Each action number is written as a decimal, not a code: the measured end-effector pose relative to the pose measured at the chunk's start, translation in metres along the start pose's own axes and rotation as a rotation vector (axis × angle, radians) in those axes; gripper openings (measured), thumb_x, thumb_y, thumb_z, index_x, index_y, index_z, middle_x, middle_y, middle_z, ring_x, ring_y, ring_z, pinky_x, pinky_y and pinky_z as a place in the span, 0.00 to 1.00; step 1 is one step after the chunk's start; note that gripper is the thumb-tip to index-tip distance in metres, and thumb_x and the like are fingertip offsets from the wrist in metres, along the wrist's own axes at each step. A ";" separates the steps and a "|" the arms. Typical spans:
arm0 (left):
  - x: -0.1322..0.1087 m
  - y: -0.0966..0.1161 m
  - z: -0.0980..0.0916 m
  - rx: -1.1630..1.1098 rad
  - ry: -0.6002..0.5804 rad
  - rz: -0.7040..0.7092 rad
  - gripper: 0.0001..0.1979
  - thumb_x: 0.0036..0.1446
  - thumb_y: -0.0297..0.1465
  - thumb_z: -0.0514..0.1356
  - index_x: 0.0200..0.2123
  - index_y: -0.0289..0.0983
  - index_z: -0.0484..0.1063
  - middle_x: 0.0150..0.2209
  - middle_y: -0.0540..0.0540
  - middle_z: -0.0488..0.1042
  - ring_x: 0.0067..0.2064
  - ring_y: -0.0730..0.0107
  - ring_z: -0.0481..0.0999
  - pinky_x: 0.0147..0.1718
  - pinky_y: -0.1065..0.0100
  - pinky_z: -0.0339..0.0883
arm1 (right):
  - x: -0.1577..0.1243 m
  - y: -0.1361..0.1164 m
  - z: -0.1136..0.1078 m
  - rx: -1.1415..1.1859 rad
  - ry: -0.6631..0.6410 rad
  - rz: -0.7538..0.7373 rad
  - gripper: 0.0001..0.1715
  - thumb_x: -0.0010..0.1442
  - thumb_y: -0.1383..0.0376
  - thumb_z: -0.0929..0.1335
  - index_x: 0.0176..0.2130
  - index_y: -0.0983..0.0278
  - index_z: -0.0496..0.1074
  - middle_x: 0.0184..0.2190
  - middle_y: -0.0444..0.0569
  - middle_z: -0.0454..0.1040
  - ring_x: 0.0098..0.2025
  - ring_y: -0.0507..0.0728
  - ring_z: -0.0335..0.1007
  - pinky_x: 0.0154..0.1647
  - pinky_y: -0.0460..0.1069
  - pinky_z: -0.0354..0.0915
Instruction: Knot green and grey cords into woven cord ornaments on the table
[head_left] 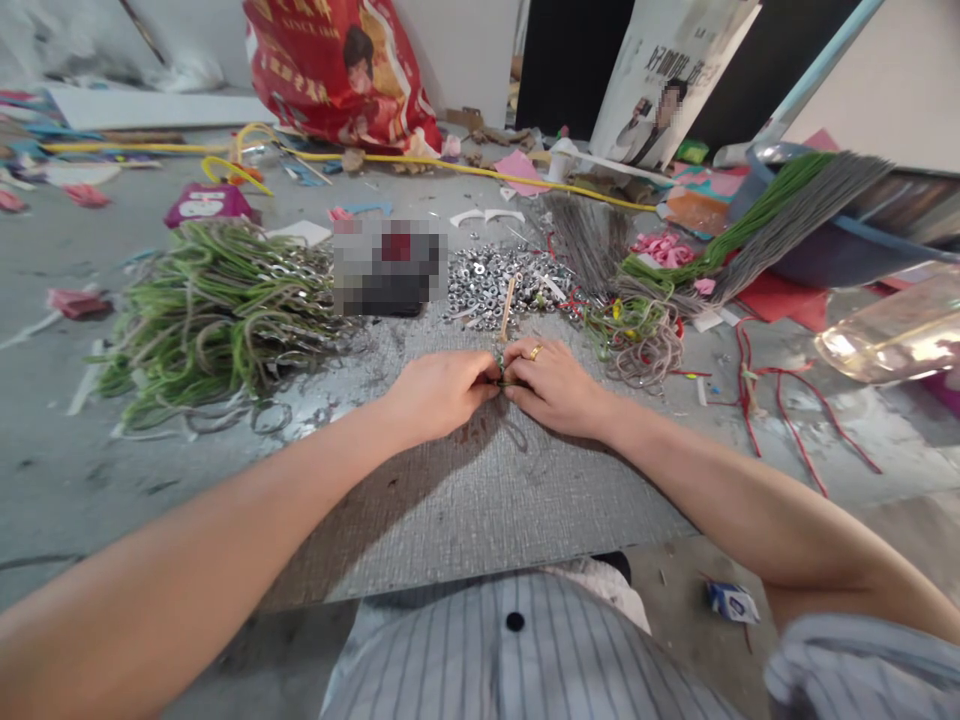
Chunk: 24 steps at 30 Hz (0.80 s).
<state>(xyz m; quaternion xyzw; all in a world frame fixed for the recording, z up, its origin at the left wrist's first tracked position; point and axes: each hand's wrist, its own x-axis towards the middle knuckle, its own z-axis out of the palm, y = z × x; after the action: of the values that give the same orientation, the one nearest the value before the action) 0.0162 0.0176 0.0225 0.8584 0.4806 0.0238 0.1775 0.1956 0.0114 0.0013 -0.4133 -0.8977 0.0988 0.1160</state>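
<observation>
My left hand [448, 392] and my right hand [553, 385], which wears a ring, meet at the middle of the grey table [465, 510]. Both have their fingers pinched on a small dark cord piece [501, 380], mostly hidden by the fingertips. A thin loop of cord hangs just below them. Right beyond the hands lies a heap of small metal nuts [491, 283], with a thin tan strip [509, 305] on its near side. To the left is a big pile of green and grey cords [232, 315]. A smaller tangle of cords [645, 335] sits to the right.
Long green and grey cords [802, 215] hang over a blue basin [832, 245] at the right. Red cords [780, 375] and a clear bottle [892, 330] are nearer. Behind stand a red bag [337, 80] and a yellow cable [450, 168]. A pixelated dark object [390, 270] lies left of the nuts.
</observation>
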 end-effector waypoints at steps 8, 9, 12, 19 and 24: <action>0.000 -0.001 0.002 0.018 -0.001 0.006 0.10 0.58 0.34 0.52 0.39 0.38 0.70 0.35 0.46 0.77 0.38 0.61 0.75 0.33 0.65 0.63 | 0.001 -0.012 -0.001 -0.097 0.009 0.085 0.08 0.59 0.68 0.59 0.32 0.65 0.67 0.43 0.54 0.69 0.46 0.60 0.62 0.47 0.56 0.54; 0.000 0.000 0.002 0.020 -0.001 0.011 0.10 0.58 0.34 0.52 0.39 0.38 0.70 0.35 0.46 0.77 0.38 0.61 0.75 0.32 0.65 0.63 | 0.001 -0.013 -0.001 -0.080 0.013 0.104 0.07 0.58 0.68 0.60 0.31 0.65 0.66 0.42 0.54 0.69 0.46 0.60 0.63 0.46 0.56 0.54; 0.000 0.001 0.001 0.021 0.000 0.016 0.10 0.58 0.34 0.52 0.39 0.38 0.70 0.36 0.46 0.77 0.38 0.62 0.75 0.33 0.66 0.63 | 0.001 -0.011 -0.001 0.021 0.043 0.172 0.05 0.56 0.68 0.63 0.29 0.64 0.67 0.40 0.51 0.71 0.46 0.59 0.64 0.45 0.55 0.53; -0.001 0.002 0.001 0.013 0.006 0.013 0.10 0.58 0.34 0.53 0.41 0.39 0.70 0.35 0.46 0.76 0.38 0.62 0.75 0.33 0.65 0.63 | 0.003 -0.001 -0.003 0.181 0.090 0.360 0.08 0.49 0.63 0.70 0.32 0.62 0.70 0.41 0.50 0.71 0.48 0.63 0.62 0.45 0.58 0.52; -0.001 0.002 0.001 0.010 -0.001 0.004 0.10 0.58 0.33 0.53 0.41 0.39 0.70 0.35 0.46 0.76 0.37 0.61 0.75 0.33 0.65 0.63 | 0.000 0.002 -0.006 0.202 0.043 0.357 0.22 0.45 0.62 0.73 0.42 0.61 0.69 0.49 0.53 0.68 0.53 0.66 0.59 0.48 0.62 0.54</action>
<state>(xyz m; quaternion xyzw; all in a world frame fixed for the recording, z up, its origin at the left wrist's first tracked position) 0.0173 0.0157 0.0220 0.8603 0.4789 0.0214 0.1735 0.1981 0.0133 0.0061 -0.5541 -0.7931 0.1984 0.1567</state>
